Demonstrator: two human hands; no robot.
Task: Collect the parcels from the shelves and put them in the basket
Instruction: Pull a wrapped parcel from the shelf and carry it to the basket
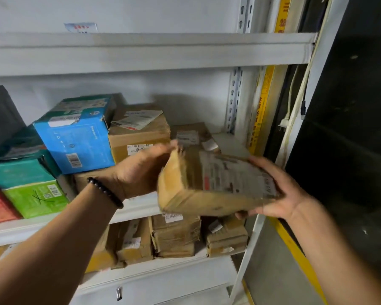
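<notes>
One taped parcel [216, 186] in two hands — left hand [141, 172], right hand [282, 190]

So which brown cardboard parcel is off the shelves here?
The flat brown parcel with the white label on top, held between the left hand and right hand; the other brown ones sit on the shelves.

1 parcel [216, 186] between left hand [141, 170] and right hand [282, 190], before middle shelf [20, 230]; stacked boxes [75, 137] left, cartons [176, 236] on lower shelf [163, 268].
</notes>
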